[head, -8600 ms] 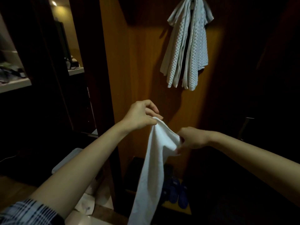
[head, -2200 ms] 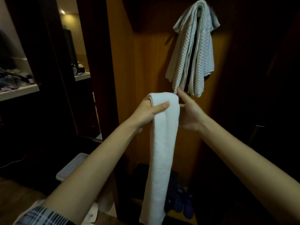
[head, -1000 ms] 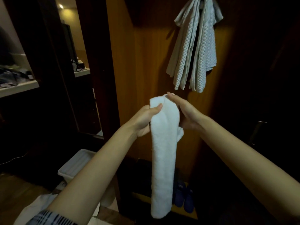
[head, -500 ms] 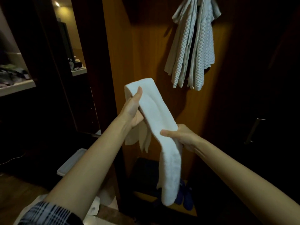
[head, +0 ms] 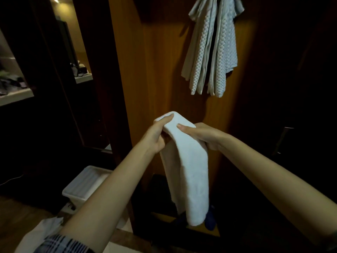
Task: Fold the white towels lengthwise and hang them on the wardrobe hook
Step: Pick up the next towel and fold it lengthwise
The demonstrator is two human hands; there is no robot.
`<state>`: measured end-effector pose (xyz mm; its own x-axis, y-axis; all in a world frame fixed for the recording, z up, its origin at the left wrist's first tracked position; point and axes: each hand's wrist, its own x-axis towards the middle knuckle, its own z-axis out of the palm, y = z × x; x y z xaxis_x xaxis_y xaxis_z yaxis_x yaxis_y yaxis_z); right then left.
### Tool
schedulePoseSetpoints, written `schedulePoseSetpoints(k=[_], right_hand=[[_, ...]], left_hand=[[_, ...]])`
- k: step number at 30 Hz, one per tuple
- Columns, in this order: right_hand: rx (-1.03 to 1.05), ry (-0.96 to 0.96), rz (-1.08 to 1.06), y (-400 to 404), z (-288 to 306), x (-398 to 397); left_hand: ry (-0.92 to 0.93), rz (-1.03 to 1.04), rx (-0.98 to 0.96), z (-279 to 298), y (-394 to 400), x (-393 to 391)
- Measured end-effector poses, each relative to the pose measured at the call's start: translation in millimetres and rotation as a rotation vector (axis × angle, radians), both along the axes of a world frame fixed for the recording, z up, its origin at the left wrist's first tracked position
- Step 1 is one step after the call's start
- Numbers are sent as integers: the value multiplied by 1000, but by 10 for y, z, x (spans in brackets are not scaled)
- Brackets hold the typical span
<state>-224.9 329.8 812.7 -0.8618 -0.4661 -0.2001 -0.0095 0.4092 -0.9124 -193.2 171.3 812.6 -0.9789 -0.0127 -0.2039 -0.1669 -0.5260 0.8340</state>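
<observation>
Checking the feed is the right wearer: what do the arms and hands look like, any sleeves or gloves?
Both hands are bare: left hand, right hand. No gloves, rings or watch show. Forearms are uncovered; a dark-and-white plaid sleeve shows on the left arm.

Towel: white cloth, soft matt terry pile, finely napped, no sheen. Hung towels: pale cloth, matt, raised quilted or waffle weave on the wide faces, flat smooth bands along the edges. Panel: orange-brown wood or wood veneer, vertical grain, smooth, satin finish with a soft glow from the light. Frame: dark wood-look, smooth, low gloss. Bin: white plastic, smooth, ribbed top, slight sheen. Sleeve: woven plaid cloth, matt. Handle: looks like metal, smooth, faint shine. Slippers: dark blue, matt; material cannot be told.
</observation>
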Motion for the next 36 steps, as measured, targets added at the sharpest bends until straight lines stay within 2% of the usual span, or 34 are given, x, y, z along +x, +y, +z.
schedulePoseSetpoints(k=[7,11,15,17,21,26,28,31,32,33,34,36], right_hand=[[-299,-176,116,299,-451,85],[-364,-228,190,323,-780,175],[-502,-367,191,278,-1008,196],[-507,-402,183,276,-1092,190],[-445,-407,206,361,-1161,175],[-260,-434,118,589,-1202,147],[-413,-515,-137,600,-1264,122],[-938,-684,-762,564,-1359,77],[-1097,-743,-879,526,-1359,81],[-1179,-817,-909,461,-1343,120],[-1169,-897,-855,367,-1317,185],[-1028,-980,-591,121,-1258,337]], left_hand=[[78,152,74,176,85,-69],[29,284,119,286,137,-120],[-1,363,150,332,146,-115],[-21,449,136,338,128,-138],[-12,551,-129,310,100,-169],[74,632,-229,355,-7,-163],[91,667,-293,375,-36,-146],[204,670,-508,346,-6,-109],[235,653,-580,337,25,-87],[257,624,-651,328,60,-75],[280,610,-720,315,93,-80],[315,566,-857,320,168,-82]])
